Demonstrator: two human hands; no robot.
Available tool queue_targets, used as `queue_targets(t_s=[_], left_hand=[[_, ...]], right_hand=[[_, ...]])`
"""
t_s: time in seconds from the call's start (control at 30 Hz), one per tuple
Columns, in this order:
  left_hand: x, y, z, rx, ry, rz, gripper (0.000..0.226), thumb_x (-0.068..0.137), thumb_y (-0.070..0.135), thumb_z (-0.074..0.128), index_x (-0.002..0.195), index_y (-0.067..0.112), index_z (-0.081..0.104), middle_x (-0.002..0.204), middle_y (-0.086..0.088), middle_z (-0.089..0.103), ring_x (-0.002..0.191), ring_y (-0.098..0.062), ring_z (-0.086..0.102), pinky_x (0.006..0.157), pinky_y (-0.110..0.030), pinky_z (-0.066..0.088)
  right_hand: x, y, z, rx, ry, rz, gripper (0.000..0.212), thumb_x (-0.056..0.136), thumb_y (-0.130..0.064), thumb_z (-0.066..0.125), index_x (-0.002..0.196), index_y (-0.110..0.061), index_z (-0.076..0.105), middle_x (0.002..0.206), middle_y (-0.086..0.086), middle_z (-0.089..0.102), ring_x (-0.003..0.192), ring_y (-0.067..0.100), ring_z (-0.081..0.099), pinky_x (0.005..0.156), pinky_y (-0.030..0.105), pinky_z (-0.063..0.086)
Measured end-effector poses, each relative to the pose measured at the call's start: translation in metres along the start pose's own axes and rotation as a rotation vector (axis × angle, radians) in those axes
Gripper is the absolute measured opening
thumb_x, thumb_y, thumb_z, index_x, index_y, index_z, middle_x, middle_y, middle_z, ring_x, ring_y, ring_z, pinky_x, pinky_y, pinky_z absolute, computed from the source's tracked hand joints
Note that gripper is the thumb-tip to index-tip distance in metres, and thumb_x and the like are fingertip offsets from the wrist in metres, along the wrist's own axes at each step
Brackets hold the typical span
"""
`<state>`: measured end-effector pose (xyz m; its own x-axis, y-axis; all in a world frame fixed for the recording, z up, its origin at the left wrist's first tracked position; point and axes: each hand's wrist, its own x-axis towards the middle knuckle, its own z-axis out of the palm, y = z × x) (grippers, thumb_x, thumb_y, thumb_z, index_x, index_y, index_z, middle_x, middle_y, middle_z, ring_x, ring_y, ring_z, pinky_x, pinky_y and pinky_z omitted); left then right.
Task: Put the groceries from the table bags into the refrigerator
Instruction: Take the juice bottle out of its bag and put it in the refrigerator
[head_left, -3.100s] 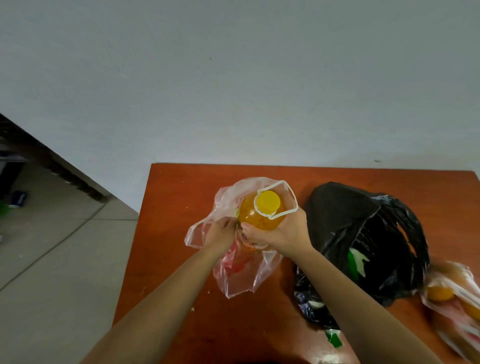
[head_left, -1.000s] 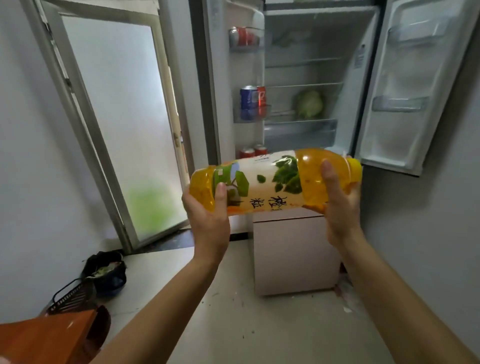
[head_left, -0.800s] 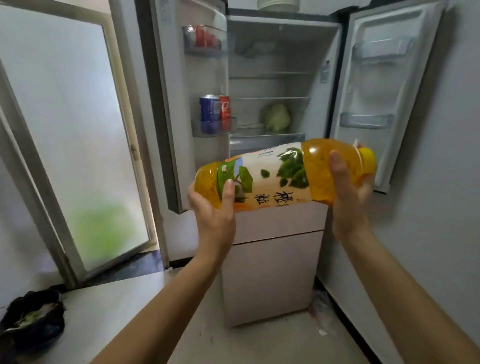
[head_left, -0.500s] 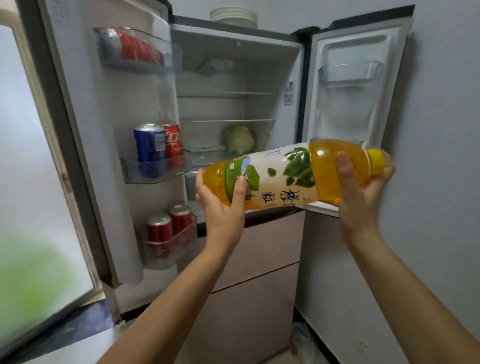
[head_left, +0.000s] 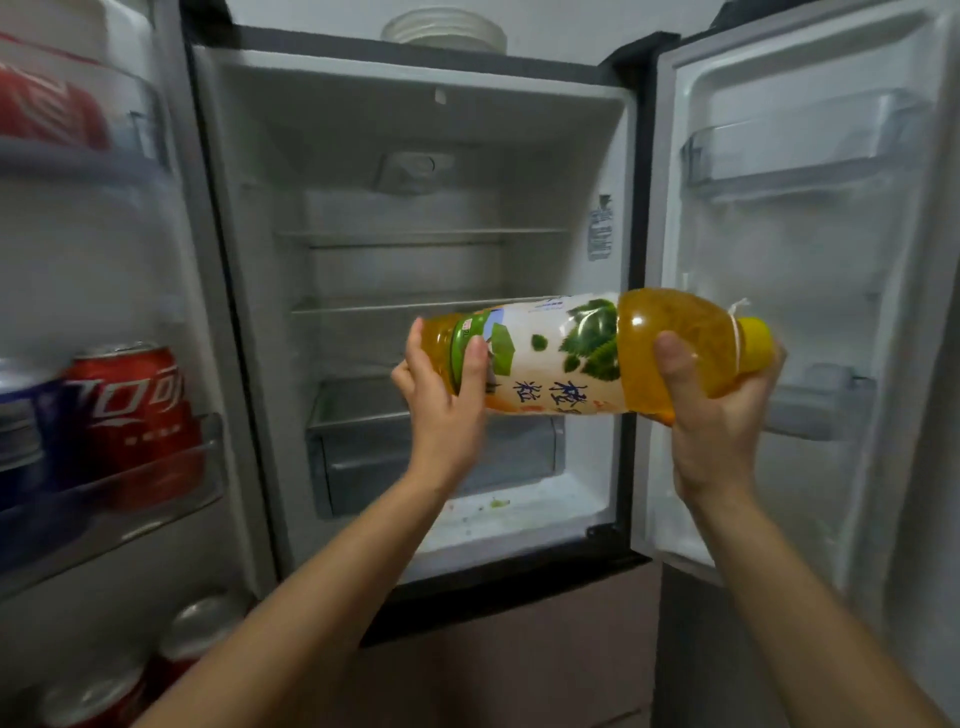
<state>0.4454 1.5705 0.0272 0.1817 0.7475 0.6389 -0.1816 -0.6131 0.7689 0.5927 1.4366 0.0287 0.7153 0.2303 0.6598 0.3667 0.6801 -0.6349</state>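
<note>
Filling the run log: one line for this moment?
juice bottle: held sideways before open refrigerator, not yet shelved | left hand: grips base | right hand: grips neck end

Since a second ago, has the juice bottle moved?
Yes. The juice bottle has risen toward the fridge, from level with its pink drawers up to its middle shelf.

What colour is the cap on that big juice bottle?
Yellow. The cap sits at the right end of the orange juice bottle, seen clearly in the head view.
</note>
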Motion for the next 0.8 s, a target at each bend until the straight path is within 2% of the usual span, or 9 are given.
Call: queue_targets(t_s=[0.07,0.17,0.27,0.4,0.53,0.6,0.63,0.67,0.8], left_hand=[[0.047,-0.01,0.024,0.074,0.004,0.012,0.082,0.09,0.062,0.046,0.156,0.027,0.01,0.137,-0.001,0.022,0.127,-0.02,0.042,0.105,-0.036,0.046],[0.111,-0.026,0.051,0.13,0.026,-0.015,0.079,0.096,0.062,0.043,0.157,0.025,0.009,0.148,-0.008,0.02,0.138,-0.025,0.033,0.115,-0.038,0.031],[0.163,-0.038,0.068,0.189,0.019,-0.055,0.074,0.101,0.054,0.037,0.159,0.021,0.004,0.155,-0.013,0.015,0.144,-0.025,0.025,0.114,-0.031,0.019],[0.229,-0.062,0.081,0.222,-0.024,-0.139,0.066,0.103,0.053,0.031,0.157,0.02,0.011,0.152,-0.017,0.024,0.139,-0.03,0.031,0.107,-0.033,0.025],[0.277,-0.092,0.085,0.251,-0.093,-0.171,0.071,0.099,0.063,0.027,0.156,0.022,0.015,0.155,-0.016,0.027,0.14,-0.031,0.033,0.109,-0.039,0.036],[0.297,-0.105,0.088,0.263,-0.114,-0.176,0.072,0.099,0.064,0.025,0.157,0.022,0.014,0.158,-0.015,0.024,0.144,-0.031,0.03,0.101,-0.028,0.039],[0.307,-0.111,0.089,0.269,-0.126,-0.184,0.071,0.1,0.063,0.024,0.157,0.023,0.014,0.157,-0.016,0.025,0.143,-0.032,0.032,0.095,-0.025,0.035],[0.317,-0.116,0.089,0.289,-0.136,-0.187,0.069,0.1,0.063,0.023,0.156,0.023,0.015,0.154,-0.017,0.027,0.14,-0.033,0.035,0.093,-0.028,0.032],[0.351,-0.128,0.089,0.438,-0.23,-0.204,0.081,0.092,0.074,0.015,0.155,0.023,0.015,0.152,-0.02,0.033,0.137,-0.039,0.04,0.113,-0.042,0.031]], right_hand=[[0.037,0.024,0.008,0.022,-0.002,-0.032,0.106,0.06,-0.069,0.08,0.14,-0.019,0.031,0.135,0.006,0.051,0.11,0.016,0.063,0.074,0.027,0.06],[0.083,0.057,0.025,0.057,-0.026,-0.096,0.093,0.066,-0.055,0.079,0.138,-0.021,0.03,0.135,0.004,0.05,0.111,0.014,0.063,0.075,0.022,0.057],[0.115,0.084,0.044,0.085,-0.058,-0.172,0.082,0.069,-0.046,0.079,0.131,-0.028,0.028,0.128,-0.006,0.049,0.11,0.005,0.062,0.076,0.02,0.056],[0.141,0.121,0.073,0.074,-0.088,-0.263,0.076,0.069,-0.038,0.083,0.124,-0.026,0.033,0.126,-0.012,0.043,0.111,-0.002,0.056,0.078,0.016,0.053],[0.151,0.16,0.099,0.05,-0.085,-0.273,0.085,0.071,-0.026,0.087,0.129,-0.017,0.026,0.126,-0.013,0.037,0.116,-0.01,0.051,0.08,0.013,0.052],[0.156,0.175,0.111,0.065,-0.069,-0.248,0.085,0.07,-0.032,0.084,0.13,-0.019,0.025,0.129,-0.012,0.038,0.116,-0.008,0.052,0.08,0.013,0.053],[0.159,0.182,0.117,0.067,-0.063,-0.236,0.083,0.07,-0.035,0.082,0.13,-0.022,0.026,0.13,-0.012,0.039,0.116,-0.006,0.054,0.079,0.014,0.053],[0.163,0.189,0.123,0.066,-0.055,-0.229,0.081,0.07,-0.036,0.081,0.129,-0.024,0.027,0.13,-0.012,0.04,0.115,-0.005,0.055,0.08,0.015,0.054],[0.186,0.21,0.14,-0.034,-0.046,-0.273,0.083,0.071,-0.04,0.082,0.129,-0.024,0.025,0.128,-0.015,0.039,0.114,-0.004,0.054,0.084,0.02,0.054]])
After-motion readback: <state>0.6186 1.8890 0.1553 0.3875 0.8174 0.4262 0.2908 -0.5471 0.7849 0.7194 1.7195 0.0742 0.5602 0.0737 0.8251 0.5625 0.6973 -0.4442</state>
